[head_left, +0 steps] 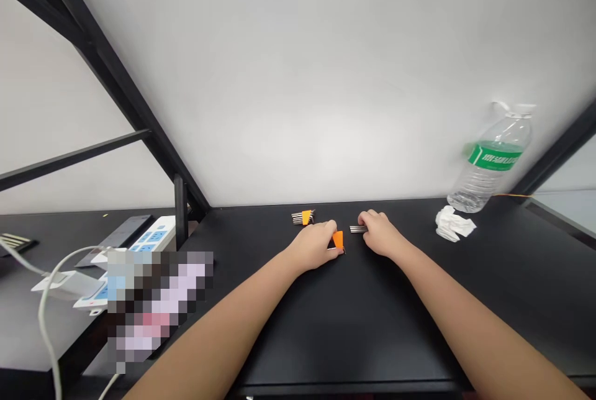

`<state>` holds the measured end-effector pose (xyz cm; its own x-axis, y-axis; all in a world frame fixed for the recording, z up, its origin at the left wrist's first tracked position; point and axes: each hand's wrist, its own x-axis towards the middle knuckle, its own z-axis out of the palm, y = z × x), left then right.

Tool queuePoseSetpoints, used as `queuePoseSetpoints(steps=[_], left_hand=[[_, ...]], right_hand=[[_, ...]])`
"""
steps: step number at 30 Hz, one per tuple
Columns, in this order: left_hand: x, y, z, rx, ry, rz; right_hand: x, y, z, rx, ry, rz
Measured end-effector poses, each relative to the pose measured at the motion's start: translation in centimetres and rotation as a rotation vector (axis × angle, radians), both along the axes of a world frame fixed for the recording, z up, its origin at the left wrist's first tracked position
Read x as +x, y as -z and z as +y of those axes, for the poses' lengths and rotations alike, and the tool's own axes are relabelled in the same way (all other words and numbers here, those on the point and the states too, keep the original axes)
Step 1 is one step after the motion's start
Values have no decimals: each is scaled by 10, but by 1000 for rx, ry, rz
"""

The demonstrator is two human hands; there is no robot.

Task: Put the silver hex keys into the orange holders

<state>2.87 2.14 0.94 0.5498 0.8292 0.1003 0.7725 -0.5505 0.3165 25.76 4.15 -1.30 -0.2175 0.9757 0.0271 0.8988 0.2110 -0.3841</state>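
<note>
Clock: 12 o'clock points away from the person, toward the wall (326,77).
Hex key set, direction: the orange-banded hex key set (303,218) lies with its long axis along 9 to 3 o'clock, straight shafts toward 9, short bent ends toward 3.
Orange holder, direction: the orange holder (338,240) has its longer side along roughly 12 to 6 o'clock; a thin rod (332,248) runs beside the fingers along 9 to 3.
Metal rods, direction: the metal rods (356,229) lie side by side, exposed ends toward 9 o'clock, the rest covered by the fingers.
Count: one hex key set, one orange holder, one thin rod showing, several metal rods too small to count surely, one bottle, one tissue, one power strip.
Left grip: the left hand (319,245) is narrow, pinching the orange holder between thumb and fingers.
Right grip: the right hand (378,232) is curled narrow around the metal rods, just above the black tabletop (354,338) or touching it; cannot tell which.
Hex key set, place: on the tabletop, near the left hand at its 11 o'clock.
Orange holder, place: at the left hand's 3 o'clock side, between the two hands.
Bottle: a clear plastic bottle (488,167) with a green label, upright by the wall at the right hand's 2 o'clock.
Tissue: a crumpled white tissue (454,224) at the right hand's 3 o'clock.
Power strip: a white and blue power strip (156,238), well apart at the left hand's 9 o'clock.
</note>
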Motion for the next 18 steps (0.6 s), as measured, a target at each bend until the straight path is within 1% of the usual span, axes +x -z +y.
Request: queuePoseSetpoints(steps=[3,7,9,13,15,18], left_hand=[[0,0,0,6,5,2],[-1,-1,-1,-1,9,-7],[-1,-3,-2,-10,14,-7],[0,-4,-3,-32,-6,14],[0,-5,-3,-32,-12,24],[0,-4,-2,-16,-5,34]], right_hand=[[5,-4,-1,-27,-17,42],[21,-16,-2,-76,-115,80],[32,-22,-2,-111,-118,37],[51,-32,-4,-222,-103,-113],[54,-36,-6,-292,-101,-135],[48,-42,-12,-387,-90,-175]])
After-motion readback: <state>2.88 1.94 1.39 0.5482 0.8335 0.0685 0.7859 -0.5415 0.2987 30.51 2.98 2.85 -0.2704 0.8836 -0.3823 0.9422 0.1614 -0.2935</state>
